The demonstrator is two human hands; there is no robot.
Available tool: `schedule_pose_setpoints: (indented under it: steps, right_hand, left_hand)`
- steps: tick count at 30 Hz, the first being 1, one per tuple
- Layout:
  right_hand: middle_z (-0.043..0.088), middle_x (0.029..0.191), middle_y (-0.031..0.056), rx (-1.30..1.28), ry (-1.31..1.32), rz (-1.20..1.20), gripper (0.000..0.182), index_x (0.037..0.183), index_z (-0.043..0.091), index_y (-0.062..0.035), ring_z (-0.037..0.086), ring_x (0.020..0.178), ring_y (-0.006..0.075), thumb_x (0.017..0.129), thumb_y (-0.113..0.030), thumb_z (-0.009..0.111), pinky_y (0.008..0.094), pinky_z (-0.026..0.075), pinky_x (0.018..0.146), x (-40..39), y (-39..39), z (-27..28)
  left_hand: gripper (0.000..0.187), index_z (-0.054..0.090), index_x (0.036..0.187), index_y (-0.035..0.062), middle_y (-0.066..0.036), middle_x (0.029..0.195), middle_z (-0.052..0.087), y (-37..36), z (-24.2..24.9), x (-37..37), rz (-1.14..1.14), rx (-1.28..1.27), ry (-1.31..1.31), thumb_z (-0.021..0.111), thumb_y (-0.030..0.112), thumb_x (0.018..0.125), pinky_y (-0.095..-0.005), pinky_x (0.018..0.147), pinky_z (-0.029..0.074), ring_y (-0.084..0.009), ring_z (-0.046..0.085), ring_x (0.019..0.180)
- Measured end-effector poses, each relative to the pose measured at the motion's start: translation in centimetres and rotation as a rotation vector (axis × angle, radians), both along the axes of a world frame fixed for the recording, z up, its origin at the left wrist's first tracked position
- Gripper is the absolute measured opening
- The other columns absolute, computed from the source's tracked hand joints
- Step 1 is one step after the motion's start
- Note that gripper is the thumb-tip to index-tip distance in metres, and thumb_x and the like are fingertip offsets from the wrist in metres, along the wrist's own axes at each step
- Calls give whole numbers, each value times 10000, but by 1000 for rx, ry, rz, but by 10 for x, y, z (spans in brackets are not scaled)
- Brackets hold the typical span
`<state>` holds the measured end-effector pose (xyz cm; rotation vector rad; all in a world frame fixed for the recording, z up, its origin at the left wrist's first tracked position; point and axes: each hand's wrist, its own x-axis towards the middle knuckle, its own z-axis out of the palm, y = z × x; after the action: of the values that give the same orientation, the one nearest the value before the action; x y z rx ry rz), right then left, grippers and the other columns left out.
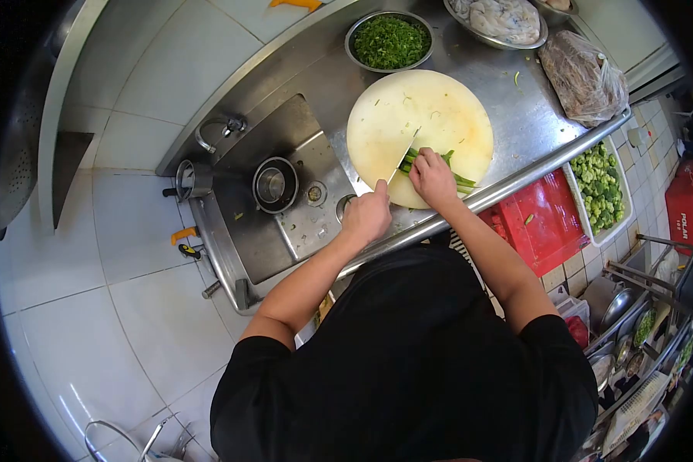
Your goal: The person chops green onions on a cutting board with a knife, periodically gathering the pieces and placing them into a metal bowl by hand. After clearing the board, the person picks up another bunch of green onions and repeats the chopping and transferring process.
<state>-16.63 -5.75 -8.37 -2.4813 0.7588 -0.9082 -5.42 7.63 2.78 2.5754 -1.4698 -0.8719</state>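
Observation:
My left hand (367,213) is closed around the handle of a kitchen knife (403,156), whose narrow blade points away from me over a round, cream-coloured cutting board (377,108). My right hand (433,181) presses down on a bunch of green stalks (463,182) with its fingers curled. The blade lies right beside the cut end of the stalks, close to my right fingertips. Small green scraps dot the board. Whether the blade's edge touches the board cannot be made out.
Behind the board stand a bowl of chopped greens (393,41) and a bowl of pale, wet food (504,21). A plastic-wrapped bundle (584,77) lies at the right. The sink (273,250) holds a dark pot (275,185). Below are a red lid (543,219) and a broccoli basket (626,206).

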Motion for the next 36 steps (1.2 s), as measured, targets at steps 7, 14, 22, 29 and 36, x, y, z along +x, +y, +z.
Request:
schedule_pose_setpoints:
  steps: [7,14,22,29,36]
  right_hand:
    - [607,935,136,297,158,-56,176,925,606,-29,589,893,327,778,-115,650,448,490,833,5,-9,16]
    - [567,915,125,-40,186,56,180,940,573,-44,580,914,308,792,-124,637,441,481,853,3,-4,6]
    - [590,1082,180,-77,102,143,185,1002,572,-6,578,1040,352,886,-146,606,436,476,923,-16,7,2]
    - [579,1167,220,29,152,171,311,1062,593,26,561,1096,384,901,-237,636,442,454,981,-21,12,16]
    - [622,1076,199,-141,120,149,249,1071,608,-8,585,1056,354,898,-186,632,421,490,914,-18,5,-2]
  left_hand:
    - [189,474,1063,21,-299,804,659,10,2,6,-48,-15,-8,478,153,927,-588,728,504,-484,664,799]
    - [189,461,1077,44,-321,824,638,9,3,6,6,29,40,477,201,971,-616,754,474,-519,633,830]
    - [203,455,1093,34,-319,854,648,7,4,4,32,53,51,463,201,977,-613,766,478,-511,642,842]
    - [246,451,1149,26,-304,854,664,5,7,3,15,75,42,461,131,926,-587,763,504,-485,663,862]
    - [251,450,1144,21,-306,861,664,5,4,5,15,58,44,472,133,920,-588,762,503,-485,661,861]
